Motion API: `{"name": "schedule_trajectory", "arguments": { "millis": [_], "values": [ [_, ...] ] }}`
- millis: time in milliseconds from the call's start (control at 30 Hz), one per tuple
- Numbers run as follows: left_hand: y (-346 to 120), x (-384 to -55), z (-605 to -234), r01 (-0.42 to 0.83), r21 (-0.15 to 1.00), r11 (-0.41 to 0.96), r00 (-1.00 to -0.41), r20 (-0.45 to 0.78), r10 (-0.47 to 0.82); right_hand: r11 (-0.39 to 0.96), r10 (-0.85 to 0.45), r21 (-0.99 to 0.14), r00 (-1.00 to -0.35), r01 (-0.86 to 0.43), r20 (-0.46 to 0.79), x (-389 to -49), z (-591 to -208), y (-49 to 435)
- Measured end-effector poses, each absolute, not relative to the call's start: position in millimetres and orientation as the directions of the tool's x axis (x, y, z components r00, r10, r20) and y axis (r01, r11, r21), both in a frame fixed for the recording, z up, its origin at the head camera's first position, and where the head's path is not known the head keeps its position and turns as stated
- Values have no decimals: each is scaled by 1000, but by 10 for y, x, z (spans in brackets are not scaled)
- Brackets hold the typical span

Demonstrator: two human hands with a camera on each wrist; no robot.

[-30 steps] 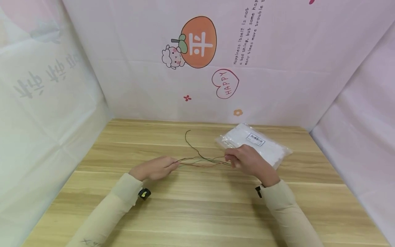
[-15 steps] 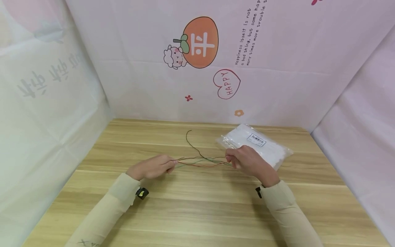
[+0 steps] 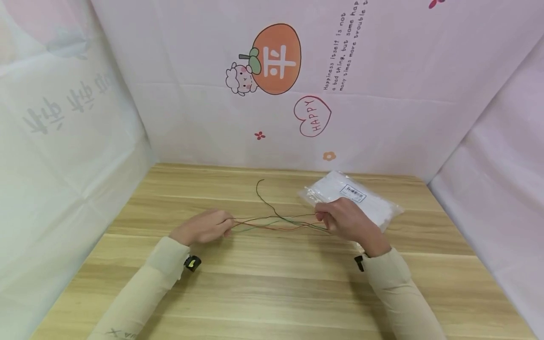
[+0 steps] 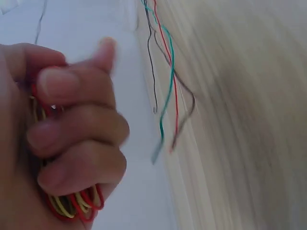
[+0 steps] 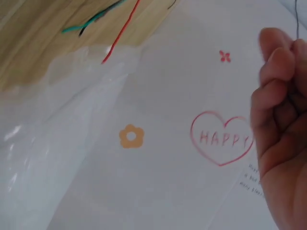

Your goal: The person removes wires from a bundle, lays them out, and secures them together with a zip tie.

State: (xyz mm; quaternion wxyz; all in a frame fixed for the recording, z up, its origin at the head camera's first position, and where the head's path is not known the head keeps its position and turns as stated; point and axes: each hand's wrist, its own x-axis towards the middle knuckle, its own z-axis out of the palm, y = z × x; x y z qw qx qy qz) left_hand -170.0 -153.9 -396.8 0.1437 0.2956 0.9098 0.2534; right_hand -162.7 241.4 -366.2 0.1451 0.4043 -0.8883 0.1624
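Observation:
Thin wires in red, green and dark colours stretch loosely between the two hands above the table. My left hand (image 3: 204,226) has its fingers curled round a looped bundle of red and yellow wire (image 4: 72,206), most of it hidden in the palm. With thumb and fingertips, my right hand (image 3: 346,219) pinches a thin dark wire (image 5: 297,19). The green wire (image 4: 172,62) and the red wire (image 5: 122,36) have loose ends on the right-hand side, outside the right hand's fingers. One dark strand (image 3: 264,200) curves away toward the back wall.
A clear plastic bag (image 3: 378,208) with white contents and a barcode label (image 3: 352,192) lies behind the right hand. The wooden table (image 3: 272,288) is enclosed by printed white cloth walls (image 3: 204,127). A black device (image 3: 192,263) is worn at the left wrist.
My left hand has moved to the left and my right hand slightly to the right, so the gap between them is wider. The bag has stayed put.

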Motion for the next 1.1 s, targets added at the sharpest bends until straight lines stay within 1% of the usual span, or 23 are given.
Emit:
{"name": "schedule_trajectory", "arguments": {
  "millis": [100, 200, 400, 600, 933, 1100],
  "values": [
    [-1576, -1717, -3979, 483, 501, 718, -787, -110, 607, 632, -654, -169, -638, -756, 406, -1630, -3677, 2462],
    [-1583, -1723, -3961, 508, 467, 723, -777, -113, 619, 640, -647, -172, -646, -749, 404, -1644, -3690, 2490],
    [-1615, -1713, -3939, 517, 395, 759, -793, -112, 598, 646, -637, -199, -664, -737, 392, -1662, -3729, 2536],
    [-1651, -1700, -3948, 519, 382, 765, -798, -104, 593, 655, -628, -217, -681, -724, 377, -1665, -3718, 2555],
    [-1706, -1694, -3937, 540, 360, 761, -788, -101, 607, 649, -631, -235, -684, -724, 366, -1680, -3723, 2594],
    [-1715, -1689, -3934, 537, 344, 770, -796, -96, 597, 656, -629, -246, -697, -714, 345, -1688, -3742, 2615]
  ]
}}
